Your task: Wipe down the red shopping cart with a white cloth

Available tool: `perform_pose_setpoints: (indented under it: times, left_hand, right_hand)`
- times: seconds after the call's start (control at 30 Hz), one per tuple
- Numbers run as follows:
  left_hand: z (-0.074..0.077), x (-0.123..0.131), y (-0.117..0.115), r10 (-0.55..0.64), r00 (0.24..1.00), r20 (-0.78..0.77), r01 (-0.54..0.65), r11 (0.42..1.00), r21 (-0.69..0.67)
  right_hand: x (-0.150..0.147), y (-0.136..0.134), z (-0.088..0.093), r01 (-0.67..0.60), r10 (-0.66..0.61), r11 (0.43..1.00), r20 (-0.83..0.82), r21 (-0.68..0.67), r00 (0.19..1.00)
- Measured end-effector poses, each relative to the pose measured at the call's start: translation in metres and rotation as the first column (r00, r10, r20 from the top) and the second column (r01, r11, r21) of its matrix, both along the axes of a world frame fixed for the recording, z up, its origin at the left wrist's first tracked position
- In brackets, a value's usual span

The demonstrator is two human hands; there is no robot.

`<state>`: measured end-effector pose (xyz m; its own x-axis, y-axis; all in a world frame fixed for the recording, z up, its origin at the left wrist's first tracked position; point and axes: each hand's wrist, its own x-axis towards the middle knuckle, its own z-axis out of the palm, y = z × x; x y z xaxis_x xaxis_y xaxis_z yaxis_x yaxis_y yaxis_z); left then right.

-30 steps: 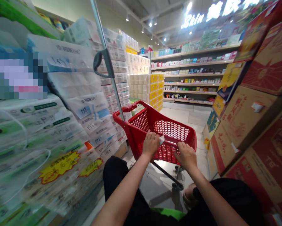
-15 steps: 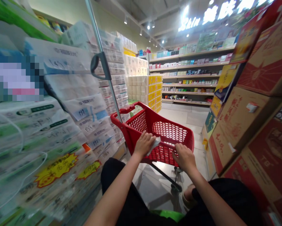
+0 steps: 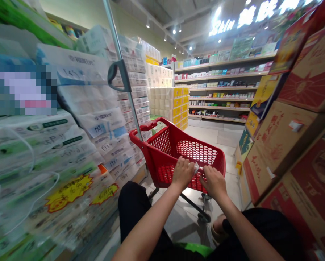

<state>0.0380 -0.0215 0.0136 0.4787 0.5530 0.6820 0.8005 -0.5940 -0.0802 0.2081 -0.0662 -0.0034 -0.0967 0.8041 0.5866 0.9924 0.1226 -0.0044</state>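
Note:
A red plastic shopping cart [image 3: 154,163] with perforated walls stands side-on before my knees. On its near rim, my left hand [image 3: 183,173] presses a crumpled white tissue or cloth [image 3: 196,167], which sticks out beyond the fingers. My right hand [image 3: 213,181] grips the same rim a little further right, fingers curled over the edge and thumb below. Only a small gap separates the two hands. Inside the basket, no item shows. A metal pole with a grey hooked handle [image 3: 120,76] rises at the cart's handle end.
Stacked tissue packs [image 3: 94,123] with yellow price signs [image 3: 70,194] line the left side. Cardboard boxes [image 3: 292,134] are piled close on the right. Beyond the cart are yellow-and-white paper rolls [image 3: 167,103] and stocked wall shelves [image 3: 219,89]. A green seat edge [image 3: 196,248] shows beneath me.
My left hand has slid right along the cart's rim with the white tissue or cloth, closer to my right hand. My right hand keeps its place on the rim.

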Motion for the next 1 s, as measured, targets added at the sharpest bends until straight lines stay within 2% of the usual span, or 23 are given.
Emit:
perform_pose_setpoints:
  times: [0.1,0.23,0.4,0.47,0.53,0.7,0.8,0.93,1.0]
  left_hand:
    - [-0.004,0.007,-0.002,-0.051,0.997,-0.051,0.051,0.999,0.003]
    - [0.001,-0.022,0.011,-0.11,0.98,-0.168,0.113,0.994,0.01]
    - [0.014,-0.081,0.035,0.013,0.985,-0.174,-0.003,0.998,0.061]
    - [0.018,-0.095,0.039,0.046,0.986,-0.161,-0.036,0.997,0.069]
    - [0.02,-0.098,0.039,0.071,0.987,-0.143,-0.061,0.996,0.069]
    - [0.016,-0.074,0.029,0.144,0.989,-0.04,-0.142,0.989,0.047]
    - [0.01,-0.05,0.019,0.136,0.991,-0.003,-0.135,0.991,0.018]
    - [0.001,-0.011,0.008,0.059,0.998,0.018,-0.059,0.997,-0.042]
    - [0.0,0.005,0.006,0.042,0.998,0.042,-0.037,0.994,-0.106]
  right_hand:
    - [0.004,-0.002,-0.001,-0.026,0.026,1.0,0.007,-0.006,1.0]
    - [0.01,-0.004,0.0,-0.045,0.045,0.999,0.015,-0.01,0.999]
    - [0.011,-0.003,0.002,-0.041,0.041,0.999,0.009,-0.005,0.999]
    - [0.009,-0.002,0.001,-0.048,0.048,0.999,0.006,-0.005,0.999]
    - [0.007,-0.001,0.001,-0.046,0.046,0.999,0.002,-0.003,0.999]
    - [0.006,0.003,0.004,-0.045,0.044,0.998,-0.046,-0.032,0.998]
    - [0.009,0.005,0.007,-0.095,0.086,0.993,-0.13,-0.067,0.988]
    - [-0.003,0.003,0.01,-0.065,0.074,0.996,-0.188,0.054,0.979]
    - [-0.016,0.002,0.011,-0.107,0.121,0.99,-0.157,0.091,0.98]
